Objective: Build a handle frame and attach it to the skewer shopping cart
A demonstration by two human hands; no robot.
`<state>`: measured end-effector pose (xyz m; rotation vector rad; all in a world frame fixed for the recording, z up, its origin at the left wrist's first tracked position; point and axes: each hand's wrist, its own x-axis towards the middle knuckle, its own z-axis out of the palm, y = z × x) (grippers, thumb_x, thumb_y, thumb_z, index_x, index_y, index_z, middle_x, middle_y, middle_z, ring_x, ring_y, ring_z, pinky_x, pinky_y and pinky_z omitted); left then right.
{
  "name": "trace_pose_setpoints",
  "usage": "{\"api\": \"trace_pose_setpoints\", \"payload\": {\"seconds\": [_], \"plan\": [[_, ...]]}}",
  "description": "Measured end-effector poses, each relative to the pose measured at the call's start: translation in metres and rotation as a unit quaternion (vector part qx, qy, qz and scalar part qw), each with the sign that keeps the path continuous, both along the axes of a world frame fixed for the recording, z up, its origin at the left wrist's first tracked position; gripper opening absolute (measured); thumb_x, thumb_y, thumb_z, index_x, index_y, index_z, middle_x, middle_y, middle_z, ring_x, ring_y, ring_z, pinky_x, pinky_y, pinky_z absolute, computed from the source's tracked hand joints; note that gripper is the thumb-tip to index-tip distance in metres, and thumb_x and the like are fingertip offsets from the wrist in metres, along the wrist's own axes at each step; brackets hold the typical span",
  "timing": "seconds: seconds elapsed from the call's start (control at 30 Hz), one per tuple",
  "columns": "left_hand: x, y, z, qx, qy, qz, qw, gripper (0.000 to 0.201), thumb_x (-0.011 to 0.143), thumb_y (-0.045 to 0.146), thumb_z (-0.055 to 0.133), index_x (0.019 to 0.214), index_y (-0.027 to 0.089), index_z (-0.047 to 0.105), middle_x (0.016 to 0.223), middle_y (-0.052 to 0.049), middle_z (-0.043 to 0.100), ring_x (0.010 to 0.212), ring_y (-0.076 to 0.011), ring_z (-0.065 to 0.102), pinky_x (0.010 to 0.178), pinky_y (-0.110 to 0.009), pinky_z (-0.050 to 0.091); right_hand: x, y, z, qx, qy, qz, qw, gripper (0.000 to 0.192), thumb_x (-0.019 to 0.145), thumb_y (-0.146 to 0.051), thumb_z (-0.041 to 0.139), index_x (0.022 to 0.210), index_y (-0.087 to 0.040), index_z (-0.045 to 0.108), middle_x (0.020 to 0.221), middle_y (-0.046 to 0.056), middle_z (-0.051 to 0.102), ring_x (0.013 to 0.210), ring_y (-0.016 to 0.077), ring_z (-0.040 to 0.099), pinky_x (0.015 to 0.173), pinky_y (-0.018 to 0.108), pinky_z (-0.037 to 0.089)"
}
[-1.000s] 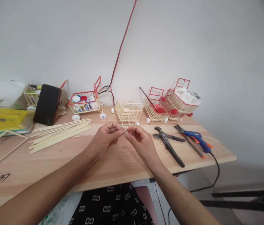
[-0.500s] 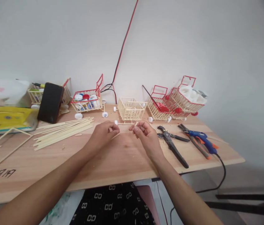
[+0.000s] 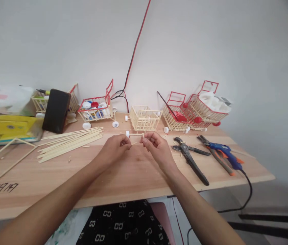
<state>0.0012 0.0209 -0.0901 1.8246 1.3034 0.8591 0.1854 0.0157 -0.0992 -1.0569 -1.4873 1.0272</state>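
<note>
The person's two hands are working close together above the middle of the wooden table [image 3: 133,180], with a small gap between their fingertips. The left hand [image 3: 114,145] is bending its fingers inward, and thumb and finger are pinching a thin stick [image 3: 134,143], whose end is sticking out toward the right hand [image 3: 159,147]. The right hand is also gripping: its thumb and fingers are closing on a short stick piece [image 3: 143,135], which is partly hidden by the fingers. Just behind the hands, the unpainted cart [image 3: 145,122] is standing on the table near the wall, and a white wheel [image 3: 127,134] on its axle [image 3: 136,134] is showing just beyond the left fingertips. I cannot tell whether the short piece is touching this axle. The cart is standing between a red-rimmed cart [image 3: 98,119] that is holding bottle caps, on the left, and another red-rimmed cart [image 3: 174,124] on the right. A loose bundle of sticks [image 3: 69,146] is lying to the left of the left hand. On the other side, a black hand tool [image 3: 192,163] is resting near the right hand, and farther right pliers [image 3: 222,162] and a blue glue gun [image 3: 225,151] are lying side by side.
</note>
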Motion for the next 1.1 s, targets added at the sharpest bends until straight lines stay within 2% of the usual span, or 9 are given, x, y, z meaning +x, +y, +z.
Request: {"api": "trace_pose_setpoints", "payload": {"seconds": [0.07,0.13,0.23,0.3,0.4,0.8,1.1], "plan": [[0.0008,0.0016,0.0017,-0.064,-0.124,0.001,0.990,0.007,0.074,0.022,0.062,0.071,0.015,0.061,0.065,-0.001,0.062,0.056,-0.0112,0.049,0.053,-0.022,0.034,-0.0021,0.0014,0.0030,0.016,-0.018,-0.005,1.000,0.016,0.081,-0.035,0.062,0.087,-0.021,0.059,0.084,0.002,0.064,0.074,0.0133,0.058,0.065,0.025,0.044],[0.0012,0.0014,0.0036,-0.133,-0.221,-0.004,0.966,0.017,0.074,0.030,0.066,0.076,0.014,0.062,0.063,0.001,0.059,0.045,-0.0062,0.038,0.044,-0.019,0.027,-0.0041,0.0026,0.0051,0.032,-0.037,-0.004,0.999,0.015,0.082,-0.035,0.062,0.088,-0.021,0.060,0.085,0.002,0.064,0.074,0.0135,0.057,0.067,0.026,0.044],[0.0006,0.0000,0.0070,-0.203,-0.316,-0.023,0.926,0.027,0.070,0.035,0.073,0.075,0.012,0.061,0.059,0.003,0.053,0.041,-0.0019,0.027,0.039,-0.017,0.016,-0.0057,0.0038,0.0057,0.043,-0.063,-0.012,0.997,0.013,0.083,-0.034,0.061,0.088,-0.021,0.060,0.084,0.001,0.063,0.072,0.0136,0.055,0.066,0.027,0.043],[0.0000,-0.0004,0.0088,-0.228,-0.351,-0.030,0.908,0.028,0.068,0.034,0.077,0.075,0.012,0.061,0.062,0.002,0.055,0.041,-0.0005,0.025,0.038,-0.017,0.012,-0.0057,0.0045,0.0051,0.049,-0.081,-0.027,0.995,0.012,0.083,-0.033,0.060,0.087,-0.022,0.060,0.083,0.001,0.063,0.072,0.0142,0.055,0.064,0.027,0.043],[-0.0003,-0.0002,0.0096,-0.242,-0.373,-0.032,0.895,0.029,0.066,0.033,0.078,0.077,0.011,0.062,0.067,0.000,0.058,0.040,0.0007,0.024,0.037,-0.017,0.009,-0.0047,0.0055,0.0044,0.062,-0.097,-0.042,0.992,0.011,0.084,-0.033,0.059,0.087,-0.023,0.059,0.082,0.001,0.063,0.074,0.0154,0.056,0.063,0.027,0.043],[0.0016,-0.0001,0.0074,-0.268,-0.392,-0.032,0.879,0.025,0.068,0.028,0.078,0.083,0.012,0.064,0.069,0.000,0.062,0.040,0.0008,0.026,0.037,-0.016,0.010,-0.0049,0.0055,0.0050,0.068,-0.119,-0.054,0.989,0.009,0.085,-0.031,0.058,0.088,-0.022,0.059,0.083,0.000,0.064,0.066,0.0132,0.054,0.061,0.027,0.041],[0.0012,-0.0009,0.0087,-0.265,-0.395,-0.040,0.878,0.022,0.070,0.028,0.077,0.079,0.012,0.064,0.069,0.001,0.060,0.041,0.0006,0.025,0.037,-0.017,0.010,-0.0036,0.0044,0.0045,0.064,-0.127,-0.057,0.988,0.010,0.084,-0.031,0.059,0.088,-0.023,0.059,0.081,0.000,0.063,0.062,0.0121,0.051,0.058,0.026,0.039]]}}
